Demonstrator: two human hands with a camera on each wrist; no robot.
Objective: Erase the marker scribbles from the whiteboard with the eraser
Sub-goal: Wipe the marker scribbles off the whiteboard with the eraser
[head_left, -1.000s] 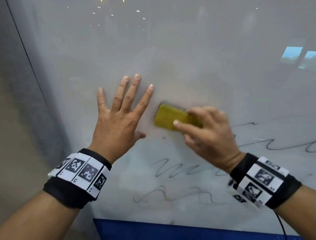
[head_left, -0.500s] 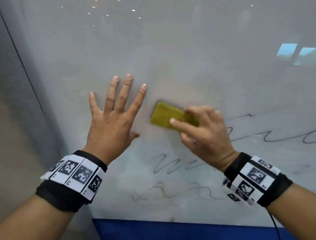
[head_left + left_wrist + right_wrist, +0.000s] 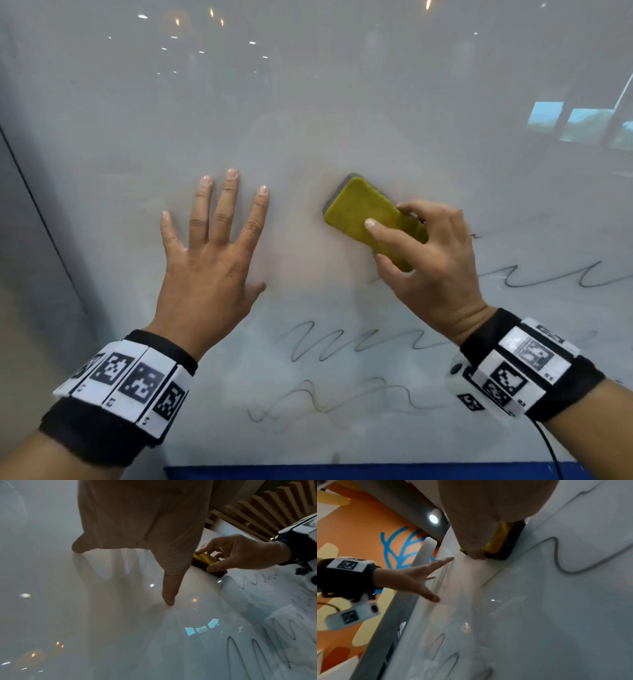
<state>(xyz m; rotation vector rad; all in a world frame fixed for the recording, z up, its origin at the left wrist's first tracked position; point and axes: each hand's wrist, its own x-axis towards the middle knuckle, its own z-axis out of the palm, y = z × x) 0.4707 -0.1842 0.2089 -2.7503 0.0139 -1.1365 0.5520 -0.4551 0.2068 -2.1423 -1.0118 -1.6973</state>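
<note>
Head view: the right hand grasps the one yellow eraser against the whiteboard, index finger laid along its back, thumb and the other fingers on its sides; the eraser's long axis runs from upper left to lower right. The unerased scribbles lie below and to the right of that grip — I count four wavy lines, one faint stroke just right of the knuckles, one bolder at the right edge, two stacked lower down between the wrists; so the coming stroke, I judge, has to go down or rightward. The left hand lies flat on the board, fingers spread and straight, holding nothing, left of the eraser and apart from it; the right hand is the nearer to every line. Two marker-tagged wristbands, one on each wrist.

Left wrist view: the left hand reaches to the board with straight fingers; beyond it the right hand pinches the eraser, dark felt face on the board; zigzag strokes run at the right.

Right wrist view: the right hand clamps the eraser, its felt flat on the board; one grey line curls just beside it; the left hand is splayed, fingertips at the board.
</note>
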